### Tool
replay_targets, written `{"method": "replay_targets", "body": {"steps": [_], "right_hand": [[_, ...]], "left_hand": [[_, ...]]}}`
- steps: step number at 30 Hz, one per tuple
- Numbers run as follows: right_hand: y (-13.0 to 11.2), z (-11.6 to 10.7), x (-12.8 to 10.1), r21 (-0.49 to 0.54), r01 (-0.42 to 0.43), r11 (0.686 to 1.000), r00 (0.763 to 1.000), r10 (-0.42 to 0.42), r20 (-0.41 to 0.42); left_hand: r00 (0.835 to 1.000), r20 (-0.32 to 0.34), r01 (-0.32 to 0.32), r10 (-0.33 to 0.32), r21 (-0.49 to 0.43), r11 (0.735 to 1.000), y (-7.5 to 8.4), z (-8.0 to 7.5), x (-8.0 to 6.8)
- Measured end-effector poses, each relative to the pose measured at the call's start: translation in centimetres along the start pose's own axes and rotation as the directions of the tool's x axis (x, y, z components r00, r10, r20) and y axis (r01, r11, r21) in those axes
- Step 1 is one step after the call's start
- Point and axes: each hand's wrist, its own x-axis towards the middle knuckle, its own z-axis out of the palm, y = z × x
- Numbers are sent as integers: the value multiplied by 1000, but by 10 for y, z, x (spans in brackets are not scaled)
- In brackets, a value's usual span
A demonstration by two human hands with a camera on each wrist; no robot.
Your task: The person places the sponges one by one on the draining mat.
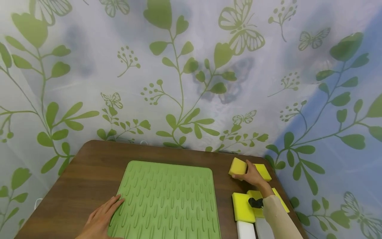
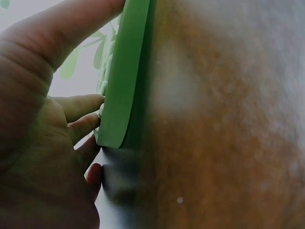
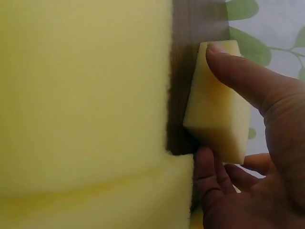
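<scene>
My right hand (image 1: 250, 174) grips a yellow sponge (image 1: 237, 166) (image 3: 218, 107) at the far right of the brown table (image 1: 89, 172), thumb on one side and fingers on the other. The sponge is tilted up off the wood. A second yellow sponge (image 1: 264, 172) lies just right of it. My left hand (image 1: 101, 217) (image 2: 43, 138) lies flat with straight fingers on the near left edge of a ribbed green mat (image 1: 167, 199) (image 2: 125, 71) in the middle of the table.
More yellow sponges (image 1: 243, 207) (image 3: 86, 95) lie at the near right, with two white blocks (image 1: 246, 229) in front of them. A small black object (image 1: 255, 202) sits by my right sleeve (image 1: 276, 215). A leaf-and-butterfly curtain (image 1: 191, 73) hangs behind the table.
</scene>
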Motion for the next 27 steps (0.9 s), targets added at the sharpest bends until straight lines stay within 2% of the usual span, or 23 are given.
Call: {"method": "replay_targets", "body": {"steps": [9,18,27], "right_hand": [[-1,0,3,66,-16,998,1000,15,11],[2,3,6,105,-34,994,999,34,7],[1,4,4,163,-17,986,1000,18,-7]], "left_hand": [[1000,3,10,-10,0,1000,-3,-1,5],[1000,-6,-21,22,3,1000,-8,-6,10],[1000,-3,-20,20,3,1000,-11,-5,13]]}}
